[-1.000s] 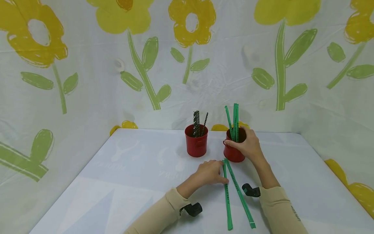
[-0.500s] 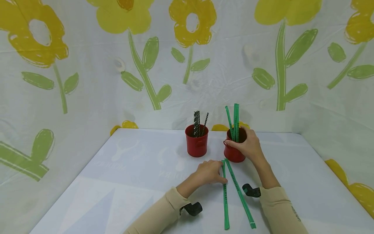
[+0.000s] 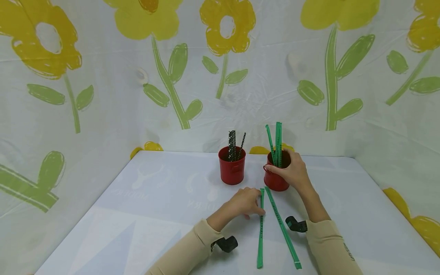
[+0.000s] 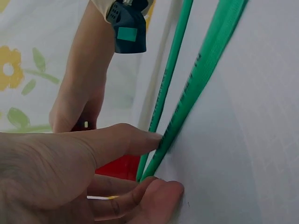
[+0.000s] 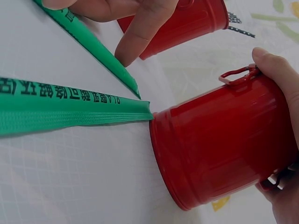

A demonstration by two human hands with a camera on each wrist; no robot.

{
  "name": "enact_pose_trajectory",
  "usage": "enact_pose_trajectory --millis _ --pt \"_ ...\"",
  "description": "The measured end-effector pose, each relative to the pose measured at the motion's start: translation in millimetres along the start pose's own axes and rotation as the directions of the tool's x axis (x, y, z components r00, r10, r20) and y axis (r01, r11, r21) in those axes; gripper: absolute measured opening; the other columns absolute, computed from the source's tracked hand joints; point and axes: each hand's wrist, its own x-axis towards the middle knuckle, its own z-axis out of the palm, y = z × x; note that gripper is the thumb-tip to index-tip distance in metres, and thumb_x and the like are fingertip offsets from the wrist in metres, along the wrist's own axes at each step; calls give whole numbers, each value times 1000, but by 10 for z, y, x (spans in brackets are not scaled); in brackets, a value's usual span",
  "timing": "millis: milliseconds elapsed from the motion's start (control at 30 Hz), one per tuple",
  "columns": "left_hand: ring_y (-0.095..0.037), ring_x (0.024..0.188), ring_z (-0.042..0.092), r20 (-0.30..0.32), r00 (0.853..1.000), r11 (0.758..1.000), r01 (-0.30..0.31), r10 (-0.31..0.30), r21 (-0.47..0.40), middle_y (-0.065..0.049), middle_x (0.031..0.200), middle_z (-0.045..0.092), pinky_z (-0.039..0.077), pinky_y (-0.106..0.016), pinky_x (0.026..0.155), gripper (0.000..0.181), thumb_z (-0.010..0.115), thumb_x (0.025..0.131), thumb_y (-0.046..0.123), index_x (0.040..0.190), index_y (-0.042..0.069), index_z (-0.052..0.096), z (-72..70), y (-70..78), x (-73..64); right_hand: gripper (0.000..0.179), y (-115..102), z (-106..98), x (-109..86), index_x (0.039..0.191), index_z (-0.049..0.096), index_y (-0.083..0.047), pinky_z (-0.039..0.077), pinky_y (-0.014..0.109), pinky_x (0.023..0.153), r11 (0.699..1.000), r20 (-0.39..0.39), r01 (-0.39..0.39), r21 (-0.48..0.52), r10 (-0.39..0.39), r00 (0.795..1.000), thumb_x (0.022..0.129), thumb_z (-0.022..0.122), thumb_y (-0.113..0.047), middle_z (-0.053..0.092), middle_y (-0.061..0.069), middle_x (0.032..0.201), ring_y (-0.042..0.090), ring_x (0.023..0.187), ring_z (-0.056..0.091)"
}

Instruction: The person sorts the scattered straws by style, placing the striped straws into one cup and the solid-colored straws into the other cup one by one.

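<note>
Two green paper-wrapped straws lie on the table in the head view. My left hand (image 3: 242, 202) has its thumb and fingers at the upper part of the left straw (image 3: 260, 244); in the left wrist view the thumb touches this straw (image 4: 191, 93) and the fingertips lie by its end. The second straw (image 3: 283, 231) slants to the right, its far end near a small red bucket (image 3: 275, 183). With thumb and fingers spread across the rim, my right hand (image 3: 295, 170) grips that bucket. Several green straws (image 3: 277, 143) stand in it.
Left of the held bucket stands another red bucket (image 3: 232, 172) with several black dotted straws (image 3: 232, 143) in it. A flower-patterned curtain (image 3: 261, 103) rises behind the white table (image 3: 154, 214). Dark cameras sit at both wrists.
The left straw has slid to the left along with my left hand, widening the gap to the second straw. My right hand and its bucket stay in place.
</note>
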Motion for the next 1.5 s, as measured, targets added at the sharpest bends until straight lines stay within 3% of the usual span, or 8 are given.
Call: enact_pose_trajectory --millis 367,567,900,1067,1500 --pt "-13 58 63 13 1000 998 -15 16 -66 -2 75 61 54 -22 49 50 78 84 15 129 6 60 -19 -1 -19 92 -16 0 5 144 38 -8 54 59 91 1000 -1 14 -4 -14 1000 76 78 -55 48 19 134 36 124 45" --pt "-12 64 61 8 1000 998 5 -4 -70 -4 84 58 53 -21 49 53 78 83 15 133 9 58 -4 -6 -10 93 1 9 9 145 38 -9 54 59 91 1000 -3 13 -8 -13 1000 76 77 -57 48 19 133 35 123 45" --pt "-14 54 64 7 999 997 46 -45 -62 -8 94 56 52 -20 48 55 79 83 17 134 11 58 6 1 18 93 14 10 2 145 39 -9 53 59 91 1000 -9 24 0 -24 1000 76 78 -56 49 20 132 35 122 46" --pt "-13 54 64 7 999 998 54 -54 -39 -6 93 56 52 -19 47 55 79 83 18 133 13 58 9 4 28 92 12 6 0 144 39 -8 53 59 91 1000 -8 24 1 -24 1000 75 78 -57 49 19 132 35 121 46" --pt "-15 56 64 9 997 994 71 -71 -81 -5 91 56 53 -22 47 54 80 82 16 130 13 56 29 7 21 90 3 -1 -4 144 39 -10 54 59 90 1000 0 16 5 -16 1000 76 78 -55 49 19 132 36 123 46"
